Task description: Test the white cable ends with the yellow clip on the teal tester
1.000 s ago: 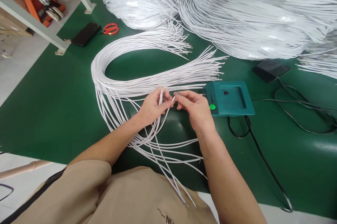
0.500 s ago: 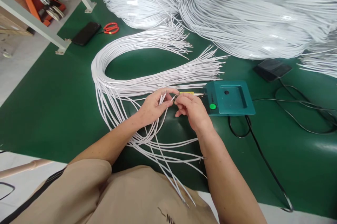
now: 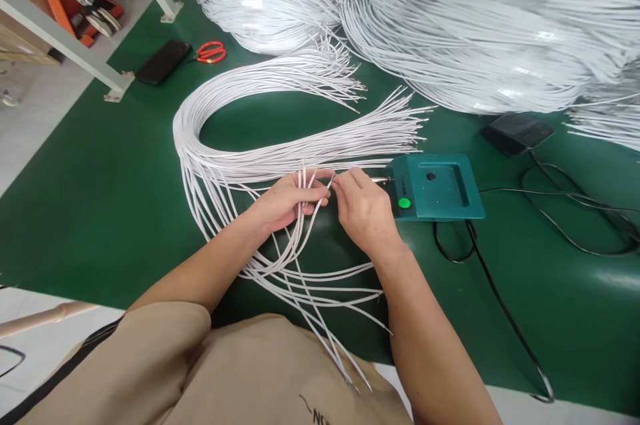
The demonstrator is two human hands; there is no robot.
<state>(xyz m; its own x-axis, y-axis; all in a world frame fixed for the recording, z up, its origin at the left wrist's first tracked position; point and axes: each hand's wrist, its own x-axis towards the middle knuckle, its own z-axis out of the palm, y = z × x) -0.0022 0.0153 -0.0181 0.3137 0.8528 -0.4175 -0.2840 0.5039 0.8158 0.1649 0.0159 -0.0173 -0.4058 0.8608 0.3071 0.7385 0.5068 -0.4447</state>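
The green tabletop (image 3: 90, 225) carried a heap of white cable (image 3: 475, 38) at your one o'clock and a curved bundle (image 3: 186, 128) at ten o'clock. Your left hand (image 3: 281, 205) was curled, fingers partly spread, around several white wires (image 3: 287, 255) right before you. Your right hand (image 3: 366, 212) had its fingertips pinched closed on one wire's tip, near a teal device (image 3: 445, 188) at three o'clock.
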